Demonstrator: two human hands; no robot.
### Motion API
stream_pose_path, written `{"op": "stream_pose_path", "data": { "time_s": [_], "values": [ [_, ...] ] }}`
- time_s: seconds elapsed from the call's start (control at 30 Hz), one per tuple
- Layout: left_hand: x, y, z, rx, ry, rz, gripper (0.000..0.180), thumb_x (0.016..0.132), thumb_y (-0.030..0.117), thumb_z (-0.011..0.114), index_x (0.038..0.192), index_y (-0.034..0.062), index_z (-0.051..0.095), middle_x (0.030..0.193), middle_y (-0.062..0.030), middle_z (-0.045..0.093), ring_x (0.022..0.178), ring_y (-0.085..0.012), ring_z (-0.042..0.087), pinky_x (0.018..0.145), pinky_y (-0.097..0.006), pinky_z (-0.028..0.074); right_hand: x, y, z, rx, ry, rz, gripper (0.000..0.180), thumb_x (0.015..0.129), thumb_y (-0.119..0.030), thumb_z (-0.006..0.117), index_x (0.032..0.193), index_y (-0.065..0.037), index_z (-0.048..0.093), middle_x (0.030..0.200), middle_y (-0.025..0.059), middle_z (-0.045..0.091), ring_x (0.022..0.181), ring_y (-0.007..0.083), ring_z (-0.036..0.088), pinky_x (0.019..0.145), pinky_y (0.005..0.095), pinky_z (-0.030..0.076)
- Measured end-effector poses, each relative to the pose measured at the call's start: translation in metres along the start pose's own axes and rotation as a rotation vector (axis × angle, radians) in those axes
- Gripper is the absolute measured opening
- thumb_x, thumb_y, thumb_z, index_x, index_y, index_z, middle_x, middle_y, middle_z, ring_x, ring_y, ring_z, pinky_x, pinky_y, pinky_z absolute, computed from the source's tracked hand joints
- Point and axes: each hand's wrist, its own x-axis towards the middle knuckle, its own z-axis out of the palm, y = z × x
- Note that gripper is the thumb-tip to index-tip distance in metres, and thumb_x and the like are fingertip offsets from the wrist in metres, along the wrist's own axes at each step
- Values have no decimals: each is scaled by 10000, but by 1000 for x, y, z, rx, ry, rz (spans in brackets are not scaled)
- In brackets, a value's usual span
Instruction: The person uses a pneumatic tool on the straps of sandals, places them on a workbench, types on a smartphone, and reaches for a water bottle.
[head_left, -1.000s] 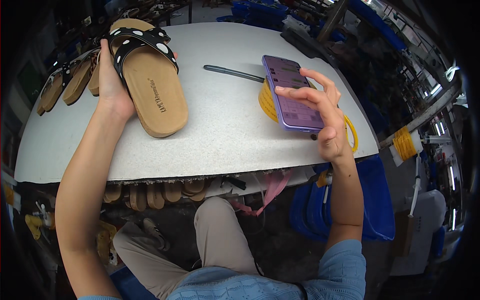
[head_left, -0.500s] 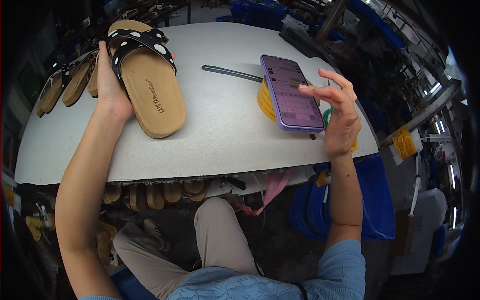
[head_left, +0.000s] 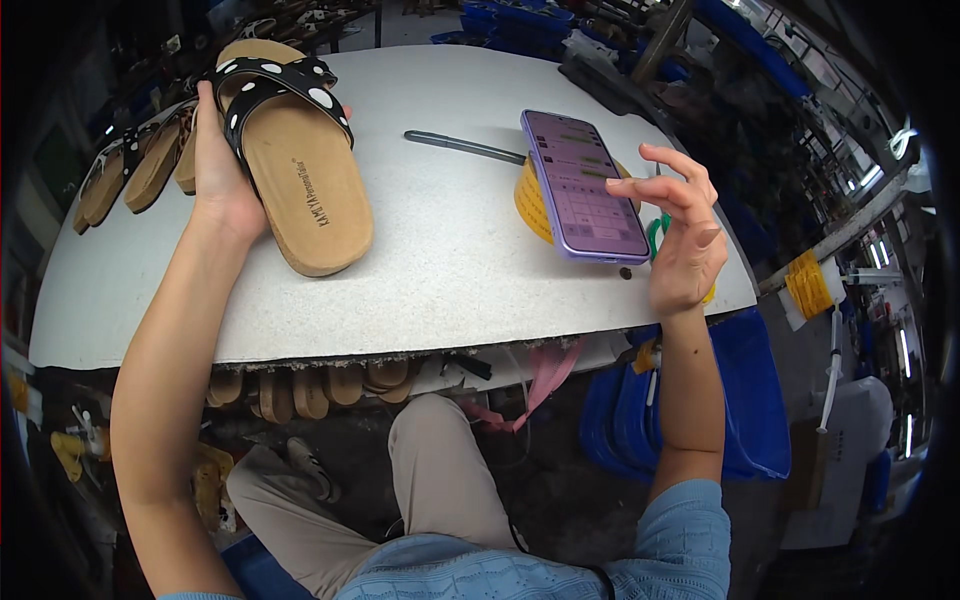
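I can see a pale tabletop point(head_left: 430, 295) with things spread across it. Over its left side, the left hand point(head_left: 228, 185) grips a tan sandal point(head_left: 310, 200) with dotted black straps point(head_left: 320, 98). Toward the right, a purple-edged phone point(head_left: 583, 190) tilts before a yellow tape roll point(head_left: 530, 205); the right hand point(head_left: 686, 240), free and loosely spread, points a finger at it. A dark pen point(head_left: 462, 145) lies near.

The sandal point(head_left: 308, 180) rests in my left fingers point(head_left: 207, 140); left of my right fingers point(head_left: 662, 189) come phone point(head_left: 575, 205), then pen point(head_left: 462, 146)
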Motion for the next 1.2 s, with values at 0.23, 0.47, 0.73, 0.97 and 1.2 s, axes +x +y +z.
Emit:
{"op": "stream_pose_path", "data": {
  "time_s": [0.23, 0.47, 0.73, 0.97, 1.2],
  "values": [
    [2, 1, -2, -36, -6, -4, 980, 1010, 787, 177, 1557, 8, 409, 1420, -236, 588, 1268, -393, 611, 1052, -515, 534, -3, 3, 1, -4, -31, 33, 699, 1142, -469, 236, 994, 0, 733, 902, 78, 796, 1236, 304, 613, 1088, 431, 312],
    [0, 1, 0, -40, 8, 1, 977, 1013, 783, 178, 1557, 5, 409, 1423, -245, 582, 1266, -397, 612, 1055, -525, 531, 4, -2, 3, 18, -200, -79, 724, 1123, -537, 263, 1043, 3, 738, 1022, 69, 798, 1264, 319, 589, 1088, 425, 295],
    [0, 0, 0, -29, 3, -2, 971, 1013, 781, 174, 1551, 12, 419, 1416, -249, 586, 1254, -391, 619, 1041, -515, 541, 4, -4, 6, 33, -236, -24, 787, 1084, -651, 243, 1145, -25, 716, 1118, 59, 789, 1325, 341, 548, 1114, 480, 262],
    [0, 0, -1, -11, 20, -3, 971, 1012, 783, 166, 1555, 19, 419, 1409, -251, 592, 1255, -389, 620, 1038, -506, 544, 9, -6, 4, 17, -395, -36, 873, 1026, -762, 248, 1280, -33, 655, 1293, 77, 735, 1418, 374, 451, 1158, 494, 225],
    [0, 0, -1, 0, -5, 10, 960, 1014, 779, 158, 1575, 36, 391, 1437, -211, 582, 1291, -392, 604, 1049, -516, 540, 4, 0, 6, 44, -246, -22, 879, 1023, -768, 228, 1302, -39, 632, 1269, 73, 749, 1416, 388, 450, 1158, 502, 223]
  ]
}}
